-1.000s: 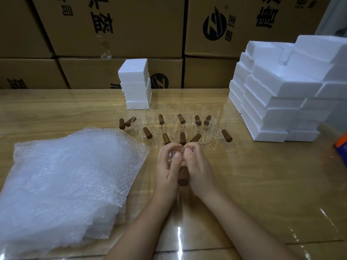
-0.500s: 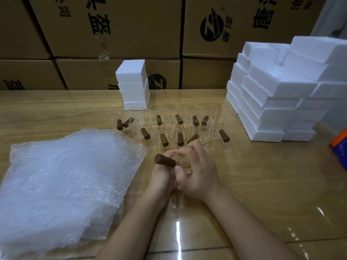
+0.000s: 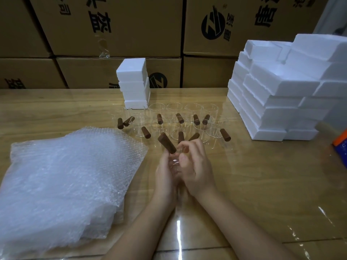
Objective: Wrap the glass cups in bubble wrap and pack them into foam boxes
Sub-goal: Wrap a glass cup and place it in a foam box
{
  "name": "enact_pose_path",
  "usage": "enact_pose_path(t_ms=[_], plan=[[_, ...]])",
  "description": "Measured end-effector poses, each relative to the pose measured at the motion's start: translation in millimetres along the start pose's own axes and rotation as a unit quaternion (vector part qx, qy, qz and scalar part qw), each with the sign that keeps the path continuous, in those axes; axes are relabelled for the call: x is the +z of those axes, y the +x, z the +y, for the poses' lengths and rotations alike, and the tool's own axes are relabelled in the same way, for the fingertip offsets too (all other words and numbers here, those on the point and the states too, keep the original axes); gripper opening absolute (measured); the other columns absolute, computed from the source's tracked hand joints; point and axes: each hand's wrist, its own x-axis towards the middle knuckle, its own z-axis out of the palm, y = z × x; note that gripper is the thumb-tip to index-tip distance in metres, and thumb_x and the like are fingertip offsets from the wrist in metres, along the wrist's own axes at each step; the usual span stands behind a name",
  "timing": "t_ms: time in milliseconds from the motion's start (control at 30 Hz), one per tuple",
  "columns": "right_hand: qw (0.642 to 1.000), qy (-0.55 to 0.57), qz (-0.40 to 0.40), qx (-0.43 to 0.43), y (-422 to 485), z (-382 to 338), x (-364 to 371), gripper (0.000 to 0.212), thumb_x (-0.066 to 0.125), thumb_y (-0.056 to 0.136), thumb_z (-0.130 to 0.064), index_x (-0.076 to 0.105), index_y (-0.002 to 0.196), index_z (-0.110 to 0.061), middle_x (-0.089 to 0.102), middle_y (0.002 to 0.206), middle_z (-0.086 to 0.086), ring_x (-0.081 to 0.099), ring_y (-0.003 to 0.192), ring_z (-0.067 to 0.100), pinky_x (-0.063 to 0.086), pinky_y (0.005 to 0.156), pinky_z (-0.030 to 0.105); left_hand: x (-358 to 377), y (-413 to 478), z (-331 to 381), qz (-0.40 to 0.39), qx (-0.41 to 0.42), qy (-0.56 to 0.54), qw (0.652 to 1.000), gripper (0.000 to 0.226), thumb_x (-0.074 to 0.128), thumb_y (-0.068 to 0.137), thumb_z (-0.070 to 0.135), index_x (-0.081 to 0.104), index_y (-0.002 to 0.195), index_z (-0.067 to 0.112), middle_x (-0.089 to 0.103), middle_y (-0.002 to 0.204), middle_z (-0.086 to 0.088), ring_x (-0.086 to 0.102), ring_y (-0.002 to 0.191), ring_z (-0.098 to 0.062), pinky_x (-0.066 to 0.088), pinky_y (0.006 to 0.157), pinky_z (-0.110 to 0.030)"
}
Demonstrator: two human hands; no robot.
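A clear glass cup sits between both hands, held above the worktop just in front of the person. Its brown handle sticks up and away to the left, clear of the fingers. The left hand cups the glass from the left side with its grip closed round the body. The right hand comes in from the right with its thumb laid against the glass and its fingers curled over the top, so this grip is also clamped on the cup. The glass is so clear that its rim and base are hard to make out between the palms.

Just beyond the hands, the remaining cups stand in loose rows on the worktop, their brown handles pointing in various directions. To the left lies a thick pile of bubble wrap, with its near corner close to the left forearm. Behind the cups stands a small stack of white foam boxes. A much larger heap of foam boxes fills the right side of the worktop. An orange and blue object shows at the right edge, too cropped to identify. Printed cardboard cartons are stacked as a wall along the back.
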Motion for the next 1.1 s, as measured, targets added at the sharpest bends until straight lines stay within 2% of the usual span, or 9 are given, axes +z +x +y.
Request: enact_pose_path(t_ms=[100, 233, 333, 500, 567, 633, 733, 900, 1100], plan=[[0.996, 0.042, 0.007, 0.081, -5, -6, 8, 0.054, 0.028, 0.084, -0.055, 0.059, 0.105, -0.016, 0.051, 0.108, -0.005, 0.061, 0.087, 0.007, 0.052, 0.074, 0.041, -1, 0, -5, 0.049, 0.082, 0.063, 0.993, 0.043, 0.040, 0.099, 0.034, 0.067, 0.091, 0.002, 0.069, 0.072, -0.004, 0.065, 0.061, -0.007, 0.048, 0.048, -0.017], [0.979, 0.107, 0.007, 0.171, -5, -7, 14, 0.042, 0.022, 0.076, -0.061, 0.052, 0.091, -0.035, 0.056, 0.107, -0.005, 0.053, 0.089, -0.010, 0.042, 0.078, 0.018, -4, 3, -5, 0.056, 0.167, 0.160, 0.971, 0.037, 0.047, 0.083, 0.051, 0.056, 0.088, 0.015, 0.060, 0.077, 0.005, 0.054, 0.061, -0.009, 0.044, 0.050, -0.021], [0.949, 0.185, -0.006, 0.254, -2, -6, 16, 0.052, 0.026, 0.074, -0.061, 0.059, 0.090, -0.025, 0.064, 0.100, 0.003, 0.060, 0.094, 0.012, 0.047, 0.085, 0.033, -10, 5, -7, 0.054, 0.236, 0.270, 0.932, 0.040, 0.041, 0.073, 0.064, 0.051, 0.090, 0.029, 0.059, 0.086, 0.010, 0.057, 0.077, -0.005, 0.046, 0.067, -0.027], [0.870, 0.345, -0.056, 0.349, 4, 0, 5, 0.046, 0.030, 0.099, -0.037, 0.063, 0.077, -0.014, 0.067, 0.058, -0.009, 0.063, 0.052, 0.000, 0.045, 0.045, 0.013, -15, 4, -9, 0.049, 0.288, 0.444, 0.847, 0.052, 0.042, 0.070, 0.066, 0.042, 0.110, 0.034, 0.052, 0.098, 0.017, 0.054, 0.080, 0.003, 0.037, 0.065, -0.010], [0.878, 0.322, -0.089, 0.343, 5, 1, 3, 0.047, 0.028, 0.101, -0.038, 0.066, 0.081, -0.016, 0.069, 0.062, -0.007, 0.065, 0.057, 0.002, 0.046, 0.048, 0.013, -15, 4, -9, 0.036, 0.277, 0.424, 0.862, 0.053, 0.043, 0.071, 0.065, 0.042, 0.112, 0.032, 0.053, 0.099, 0.016, 0.055, 0.080, 0.001, 0.040, 0.066, -0.014], [0.903, 0.264, -0.099, 0.325, 7, -2, 6, 0.045, 0.028, 0.102, -0.037, 0.065, 0.106, -0.013, 0.072, 0.097, 0.007, 0.068, 0.088, 0.013, 0.054, 0.074, 0.024, -15, 5, -9, 0.005, 0.267, 0.361, 0.893, 0.051, 0.041, 0.076, 0.062, 0.046, 0.110, 0.024, 0.057, 0.096, 0.014, 0.057, 0.082, 0.005, 0.041, 0.068, -0.009], [0.940, 0.195, -0.102, 0.262, 2, -6, 10, 0.056, 0.033, 0.094, -0.047, 0.035, 0.143, -0.020, 0.044, 0.144, 0.005, 0.044, 0.131, 0.018, 0.036, 0.109, 0.042, -15, 7, -7, -0.020, 0.250, 0.275, 0.928, 0.047, 0.037, 0.081, 0.057, 0.055, 0.100, 0.017, 0.061, 0.085, 0.009, 0.060, 0.078, 0.003, 0.045, 0.069, -0.011], [0.980, 0.144, -0.050, 0.129, -5, -6, 13, 0.063, 0.034, 0.088, -0.051, 0.016, 0.145, -0.033, 0.013, 0.157, -0.015, 0.009, 0.142, -0.007, 0.017, 0.118, 0.030, -16, 12, -4, -0.060, 0.204, 0.246, 0.946, 0.036, 0.036, 0.092, 0.040, 0.056, 0.087, 0.011, 0.058, 0.079, 0.002, 0.056, 0.071, -0.001, 0.045, 0.066, -0.016], [0.996, 0.015, -0.013, -0.082, -5, -4, 9, 0.056, 0.038, 0.091, -0.031, 0.032, 0.144, -0.015, 0.029, 0.154, -0.002, 0.020, 0.145, 0.015, 0.017, 0.115, 0.056, -19, 13, 3, -0.114, 0.078, 0.175, 0.975, 0.052, 0.029, 0.099, 0.038, 0.069, 0.090, 0.006, 0.070, 0.079, -0.012, 0.068, 0.074, -0.016, 0.052, 0.064, -0.023]])
